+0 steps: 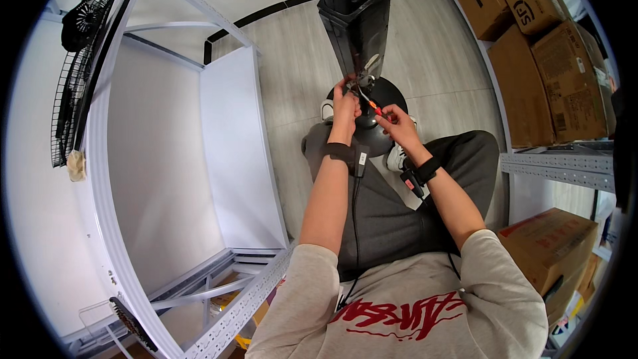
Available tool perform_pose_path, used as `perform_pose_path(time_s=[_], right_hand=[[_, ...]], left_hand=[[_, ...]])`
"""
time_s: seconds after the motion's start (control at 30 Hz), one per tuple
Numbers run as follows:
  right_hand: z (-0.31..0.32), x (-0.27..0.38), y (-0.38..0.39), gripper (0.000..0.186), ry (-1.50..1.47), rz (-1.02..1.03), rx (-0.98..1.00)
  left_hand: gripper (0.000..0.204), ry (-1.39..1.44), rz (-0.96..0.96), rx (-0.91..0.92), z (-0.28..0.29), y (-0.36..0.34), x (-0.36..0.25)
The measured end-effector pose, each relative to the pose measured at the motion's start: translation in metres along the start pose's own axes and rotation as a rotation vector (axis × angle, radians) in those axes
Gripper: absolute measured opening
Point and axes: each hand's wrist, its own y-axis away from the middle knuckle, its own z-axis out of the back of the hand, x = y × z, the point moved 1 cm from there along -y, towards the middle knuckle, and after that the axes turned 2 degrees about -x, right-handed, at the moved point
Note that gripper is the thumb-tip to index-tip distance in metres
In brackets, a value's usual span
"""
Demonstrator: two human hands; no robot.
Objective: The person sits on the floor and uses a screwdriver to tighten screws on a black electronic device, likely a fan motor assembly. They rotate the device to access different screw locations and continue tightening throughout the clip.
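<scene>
In front of me a black column (359, 30) comes down to a round black base (389, 95) on the floor, between my feet. A small grey metal fitting (365, 80) sits at the column's lower end. My left hand (345, 110) is closed at its left side, fingers curled around the fitting's edge. A screwdriver with a red and orange handle (379, 112) is pinched in the fingers of my right hand (401, 129). Its shaft slants up and left toward the fitting; whether the tip touches is too small to tell.
White metal shelving (229, 153) rises on the left, with a black wire fan grille (70, 103) on it. Stacked cardboard boxes (522, 86) fill the right shelf, and another cardboard box (551, 242) stands lower right. Cables run from black straps on both wrists.
</scene>
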Motion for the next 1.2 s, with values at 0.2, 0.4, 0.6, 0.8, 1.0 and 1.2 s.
perform_pose_path(time_s=[0.2, 0.4, 0.6, 0.8, 1.0, 1.2], right_hand=[[0.011, 0.006, -0.008, 0.024, -0.059, -0.2, 0.103], [0.005, -0.012, -0.01, 0.031, 0.017, 0.035, -0.014], [0.006, -0.001, -0.008, 0.031, 0.186, 0.014, -0.038], [0.003, 0.009, -0.005, 0.024, -0.086, -0.175, 0.103], [0.013, -0.014, 0.001, 0.021, -0.162, -0.069, 0.069], [0.017, -0.013, 0.015, 0.02, -0.148, -0.108, 0.035]], left_hand=[[0.048, -0.007, 0.004, 0.033, -0.001, -0.003, 0.002], [0.051, -0.005, 0.001, 0.054, 0.0, -0.005, 0.002], [0.051, -0.037, 0.014, 0.022, -0.003, 0.0, -0.001], [0.048, -0.031, 0.024, 0.018, -0.004, 0.002, -0.002], [0.047, -0.011, 0.028, 0.045, -0.005, 0.001, -0.002], [0.053, -0.017, 0.032, 0.031, -0.004, 0.002, 0.0]])
